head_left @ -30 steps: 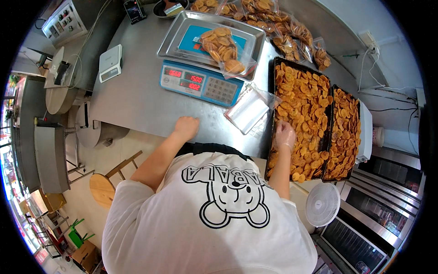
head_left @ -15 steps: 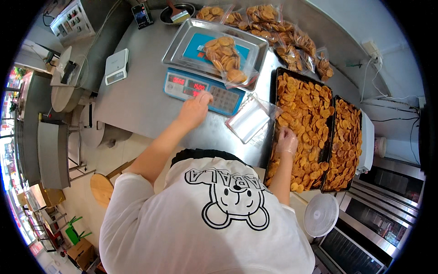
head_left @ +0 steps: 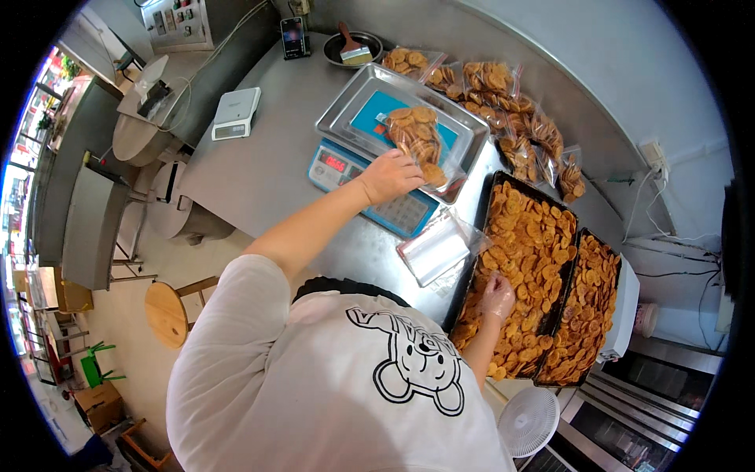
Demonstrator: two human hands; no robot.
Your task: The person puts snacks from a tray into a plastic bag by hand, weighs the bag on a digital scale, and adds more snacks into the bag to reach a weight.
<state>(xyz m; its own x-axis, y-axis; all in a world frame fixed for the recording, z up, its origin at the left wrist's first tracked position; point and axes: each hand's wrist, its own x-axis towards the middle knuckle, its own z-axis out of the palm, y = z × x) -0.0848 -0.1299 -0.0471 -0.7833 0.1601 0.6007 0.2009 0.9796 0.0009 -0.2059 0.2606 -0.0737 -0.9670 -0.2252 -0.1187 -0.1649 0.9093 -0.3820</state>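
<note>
My bare left hand (head_left: 392, 176) is at the near edge of a clear plastic bag of round golden-brown crisps (head_left: 415, 135), its fingers bent and pressed together on the plastic. That bag lies in a metal tray (head_left: 336, 110) on top of a blue digital scale (head_left: 403, 214). In a clear thin glove, my right hand (head_left: 497, 296) is low over the left side of a black baking tray filled with loose crisps (head_left: 528, 244). Its fingers are drawn together; whatever they hold is hidden. Between the hands, a stack of flat clear bags (head_left: 434, 250) rests on the steel table.
Several filled bags of crisps (head_left: 491, 79) line the table's back. A second tray of crisps (head_left: 591, 291) sits at the right. A black bowl with a brush (head_left: 354, 51), a phone on a stand (head_left: 293, 38) and a small white scale (head_left: 236, 114) stand further left.
My left hand has moved from the scale's keypad up to the bag of crisps on the tray. My right hand stays over the loose crisps. The head view has shifted.
</note>
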